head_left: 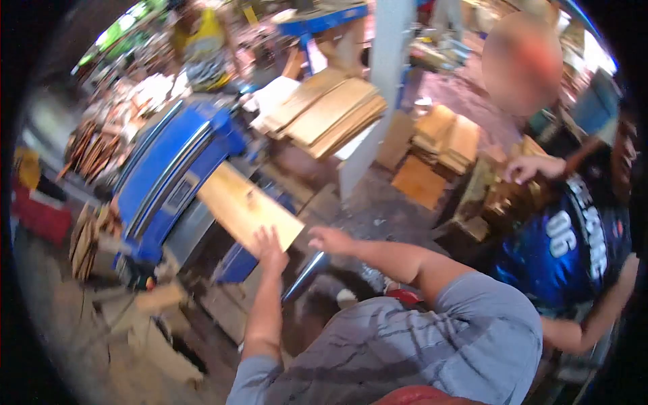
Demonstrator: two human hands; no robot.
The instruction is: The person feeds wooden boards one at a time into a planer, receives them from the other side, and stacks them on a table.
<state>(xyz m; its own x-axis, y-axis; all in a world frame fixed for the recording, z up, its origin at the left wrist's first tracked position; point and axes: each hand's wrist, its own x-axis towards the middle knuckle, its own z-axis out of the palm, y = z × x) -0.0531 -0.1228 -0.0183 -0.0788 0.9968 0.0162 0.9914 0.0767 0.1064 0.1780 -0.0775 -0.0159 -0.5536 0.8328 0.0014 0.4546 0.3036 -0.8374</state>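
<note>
A pale wooden board (250, 206) lies with its far end in a blue planer-like machine (177, 172). Fingers spread, my left hand (271, 251) rests flat on the board's near end. Just off the board's right corner is my right hand (331, 240), its fingers loosely bent and apart, with nothing visible in them. A shiny metal roller or bar (304, 275) sits below and between my hands. The underside of my right hand is hidden.
Stacked planks (331, 111) lie beyond the machine, beside a grey post (378, 88). More wood blocks (449, 138) are further right. A person in a dark blue shirt (560, 243) is close on my right; another in yellow (206, 47) stands behind the machine. Offcuts (162, 331) litter the left floor.
</note>
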